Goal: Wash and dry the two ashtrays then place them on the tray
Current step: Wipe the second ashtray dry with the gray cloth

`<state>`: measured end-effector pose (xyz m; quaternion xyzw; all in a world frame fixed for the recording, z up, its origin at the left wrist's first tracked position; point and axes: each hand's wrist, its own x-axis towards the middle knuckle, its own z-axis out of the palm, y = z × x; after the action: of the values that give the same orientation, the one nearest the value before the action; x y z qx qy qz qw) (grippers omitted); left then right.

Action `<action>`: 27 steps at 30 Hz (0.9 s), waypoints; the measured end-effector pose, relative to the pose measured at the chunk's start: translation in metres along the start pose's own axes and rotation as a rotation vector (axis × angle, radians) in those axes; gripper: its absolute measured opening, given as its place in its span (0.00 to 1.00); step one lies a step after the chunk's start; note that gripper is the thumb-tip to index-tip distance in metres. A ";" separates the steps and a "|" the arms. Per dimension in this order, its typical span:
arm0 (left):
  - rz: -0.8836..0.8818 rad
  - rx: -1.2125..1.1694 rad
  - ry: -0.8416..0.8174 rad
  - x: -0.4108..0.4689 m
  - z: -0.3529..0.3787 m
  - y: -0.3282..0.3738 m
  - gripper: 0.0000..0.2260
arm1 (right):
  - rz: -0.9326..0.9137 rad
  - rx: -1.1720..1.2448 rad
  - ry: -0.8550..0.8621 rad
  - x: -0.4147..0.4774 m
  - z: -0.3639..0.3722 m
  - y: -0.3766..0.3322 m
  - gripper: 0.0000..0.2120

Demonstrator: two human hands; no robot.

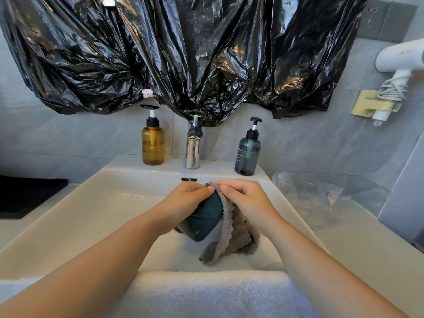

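Over the white sink (75,216) I hold a dark green ashtray (203,220) on edge, its underside turned toward me. My left hand (183,203) grips its left rim. My right hand (245,200) presses a grey-brown fluffy cloth (231,237) against its right side, and the cloth hangs down into the basin. The black tray (25,196) lies on the counter at far left. Only one ashtray is in sight.
A chrome tap (193,150) stands behind the basin between an amber pump bottle (153,143) and a dark grey one (248,152). A white towel (206,292) drapes the sink's front edge. Black plastic covers the mirror; a clear plastic bag (307,191) lies at right.
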<state>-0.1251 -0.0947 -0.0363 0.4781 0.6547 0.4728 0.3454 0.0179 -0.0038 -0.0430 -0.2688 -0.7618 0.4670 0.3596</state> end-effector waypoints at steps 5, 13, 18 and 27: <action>0.064 0.025 -0.006 -0.002 -0.002 0.000 0.11 | -0.020 -0.049 0.083 0.003 0.000 0.003 0.12; 0.132 0.043 -0.009 -0.005 -0.003 0.001 0.11 | -0.142 -0.114 0.072 -0.002 0.000 -0.003 0.13; 0.182 0.033 -0.067 -0.011 -0.001 0.003 0.10 | -0.027 -0.007 0.092 0.003 -0.002 -0.004 0.13; 0.093 -0.095 -0.123 -0.009 -0.002 0.006 0.12 | 0.107 0.166 0.034 0.001 0.001 -0.003 0.13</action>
<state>-0.1222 -0.1030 -0.0304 0.5194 0.5861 0.4884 0.3850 0.0162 -0.0050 -0.0401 -0.2863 -0.6987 0.5426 0.3679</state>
